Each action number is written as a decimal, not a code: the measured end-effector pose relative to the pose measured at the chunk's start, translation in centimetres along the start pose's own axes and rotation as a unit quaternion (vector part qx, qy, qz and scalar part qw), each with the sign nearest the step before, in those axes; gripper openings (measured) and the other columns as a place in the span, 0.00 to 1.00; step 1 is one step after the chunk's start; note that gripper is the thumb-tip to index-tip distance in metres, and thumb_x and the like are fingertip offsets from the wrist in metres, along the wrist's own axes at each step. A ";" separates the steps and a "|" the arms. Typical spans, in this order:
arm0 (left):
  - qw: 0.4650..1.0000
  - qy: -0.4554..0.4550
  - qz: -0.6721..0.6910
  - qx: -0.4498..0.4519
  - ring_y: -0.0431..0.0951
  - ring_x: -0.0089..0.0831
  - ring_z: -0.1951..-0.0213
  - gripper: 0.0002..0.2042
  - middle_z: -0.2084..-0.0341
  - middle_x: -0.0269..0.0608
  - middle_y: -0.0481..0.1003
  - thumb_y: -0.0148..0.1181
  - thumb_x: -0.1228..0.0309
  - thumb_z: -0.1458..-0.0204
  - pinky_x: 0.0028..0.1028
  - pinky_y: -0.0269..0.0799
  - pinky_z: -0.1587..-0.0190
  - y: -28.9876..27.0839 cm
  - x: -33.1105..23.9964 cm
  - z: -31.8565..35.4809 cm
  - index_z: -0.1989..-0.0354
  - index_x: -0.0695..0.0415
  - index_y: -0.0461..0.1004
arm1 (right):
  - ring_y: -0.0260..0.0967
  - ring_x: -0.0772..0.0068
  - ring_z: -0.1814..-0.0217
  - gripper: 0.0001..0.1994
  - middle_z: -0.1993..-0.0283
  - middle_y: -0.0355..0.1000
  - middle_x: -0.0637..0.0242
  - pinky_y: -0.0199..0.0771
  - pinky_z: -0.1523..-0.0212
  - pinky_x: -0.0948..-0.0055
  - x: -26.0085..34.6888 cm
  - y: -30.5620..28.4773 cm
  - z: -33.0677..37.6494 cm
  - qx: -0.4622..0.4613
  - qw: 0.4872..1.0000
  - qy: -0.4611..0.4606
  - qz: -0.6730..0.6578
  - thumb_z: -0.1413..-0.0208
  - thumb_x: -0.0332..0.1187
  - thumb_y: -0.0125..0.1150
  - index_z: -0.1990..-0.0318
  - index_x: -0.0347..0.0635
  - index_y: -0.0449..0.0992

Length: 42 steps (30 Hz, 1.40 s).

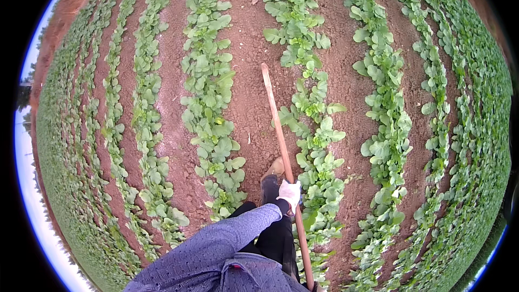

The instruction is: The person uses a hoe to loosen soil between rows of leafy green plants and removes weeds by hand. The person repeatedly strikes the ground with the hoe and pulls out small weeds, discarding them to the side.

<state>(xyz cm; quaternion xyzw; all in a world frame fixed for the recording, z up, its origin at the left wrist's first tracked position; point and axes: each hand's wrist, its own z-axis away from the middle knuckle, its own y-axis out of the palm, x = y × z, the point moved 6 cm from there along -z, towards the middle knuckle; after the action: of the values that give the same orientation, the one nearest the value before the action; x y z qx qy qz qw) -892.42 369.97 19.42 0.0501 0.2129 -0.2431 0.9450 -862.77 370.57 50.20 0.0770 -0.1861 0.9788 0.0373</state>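
The gloved left hand (290,194) wraps closed around a wooden pole (278,124), which slants far-left between leafy rows (213,103). The right hand (320,289) barely shows at the near edge; its grip I cannot tell.

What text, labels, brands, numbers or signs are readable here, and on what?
None readable: no lettering shows on the wooden pole, patterned sleeve, shoe or leafy plants.
A tiny red patch on the clothing is too small to tell.
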 end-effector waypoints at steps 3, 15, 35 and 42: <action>0.998 -0.022 -0.049 0.022 0.70 0.31 0.80 0.09 0.82 0.37 0.69 0.54 0.66 0.45 0.35 0.67 0.77 1.9 0.3 5.0 0.64 0.58 0.66 | 0.73 0.66 0.72 0.16 0.73 0.75 0.55 0.72 0.70 0.65 -1.0 -2.4 4.1 -0.012 0.999 0.036 -0.009 0.51 0.39 0.66 0.61 0.35 0.76; 0.964 0.176 -0.077 -0.183 0.72 0.33 0.82 0.13 0.83 0.40 0.71 0.58 0.62 0.47 0.36 0.68 0.80 -13.1 -29.6 -16.0 0.69 0.60 0.68 | 0.67 0.74 0.76 0.16 0.77 0.71 0.63 0.71 0.70 0.68 25.9 1.8 -13.2 0.100 0.981 -0.092 -0.141 0.49 0.35 0.65 0.60 0.31 0.73; 0.986 0.014 -0.163 0.034 0.77 0.42 0.67 0.14 0.74 0.45 0.73 0.51 0.60 0.44 0.40 0.70 0.63 -3.1 -8.0 2.0 0.59 0.59 0.70 | 0.72 0.65 0.70 0.20 0.71 0.75 0.58 0.71 0.69 0.65 5.3 -5.3 0.5 0.154 0.970 0.108 -0.151 0.51 0.37 0.65 0.51 0.39 0.72; 0.998 -0.007 -0.058 -0.018 0.76 0.37 0.71 0.13 0.80 0.44 0.71 0.53 0.60 0.45 0.37 0.71 0.65 -5.0 -11.8 -4.0 0.67 0.58 0.71 | 0.73 0.62 0.72 0.16 0.73 0.75 0.56 0.71 0.71 0.63 11.3 -4.0 -3.1 0.161 0.976 0.079 -0.126 0.49 0.39 0.65 0.58 0.38 0.76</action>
<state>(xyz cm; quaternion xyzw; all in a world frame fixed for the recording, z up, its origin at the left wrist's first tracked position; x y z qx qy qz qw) -905.67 371.53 20.87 0.0190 0.2128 -0.2941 0.9316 -873.87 375.90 50.65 0.0268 -0.0114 0.9864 0.1619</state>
